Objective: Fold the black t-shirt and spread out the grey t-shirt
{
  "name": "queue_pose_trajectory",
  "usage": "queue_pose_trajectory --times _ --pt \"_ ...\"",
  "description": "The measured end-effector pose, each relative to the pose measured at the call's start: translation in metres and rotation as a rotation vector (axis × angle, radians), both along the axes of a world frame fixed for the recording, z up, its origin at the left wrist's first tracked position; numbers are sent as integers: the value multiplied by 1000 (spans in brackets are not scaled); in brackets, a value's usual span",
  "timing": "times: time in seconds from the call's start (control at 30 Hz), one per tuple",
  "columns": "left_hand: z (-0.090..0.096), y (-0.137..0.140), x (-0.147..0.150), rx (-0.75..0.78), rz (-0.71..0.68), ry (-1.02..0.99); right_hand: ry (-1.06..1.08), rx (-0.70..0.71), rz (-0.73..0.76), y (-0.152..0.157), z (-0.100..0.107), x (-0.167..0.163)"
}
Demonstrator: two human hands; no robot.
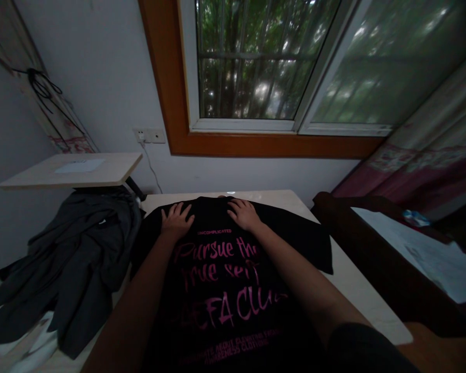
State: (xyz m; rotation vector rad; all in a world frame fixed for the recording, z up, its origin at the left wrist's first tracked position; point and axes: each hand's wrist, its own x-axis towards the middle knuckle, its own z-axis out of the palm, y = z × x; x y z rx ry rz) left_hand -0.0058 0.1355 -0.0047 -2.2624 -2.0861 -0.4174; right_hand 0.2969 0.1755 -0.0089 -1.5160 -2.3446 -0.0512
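A black T-shirt (217, 274) with pink lettering lies spread out on a pale table (363, 290), its collar at the far edge. My left hand (177, 220) rests flat on the shirt's left shoulder area, fingers spread. On the other side of the collar, my right hand (244, 212) presses flat on the cloth with its fingers apart. Both forearms cross over the printed back, covering some of the letters. The shirt's right sleeve reaches out across the table, and the lower hem is out of view.
Dark grey clothes (73, 259) are heaped at the left, beneath a small raised board (73, 171) bearing a paper sheet. A dark brown piece of furniture (357, 259) with white sheets stands at the right. Behind the table are a window (256, 77) and a wall socket (149, 135) with a cord.
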Motion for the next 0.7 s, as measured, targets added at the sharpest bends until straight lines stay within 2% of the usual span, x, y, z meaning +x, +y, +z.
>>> queue_pose_trajectory --times 0.13,0.27,0.43,0.57,0.7 --pt "3 0 3 -65 0 -2 -3 -12 20 -3 0 1" --pt "-1 -7 19 -111 1 4 -1 -25 45 -6 0 1" --pt "-8 -20 40 -25 -67 33 21 -43 84 -8 -2 6" --pt "-11 -26 34 26 -87 17 60 -40 98 -17 -5 20" --pt "-12 -30 17 55 -65 15 99 -30 48 -34 -6 45"
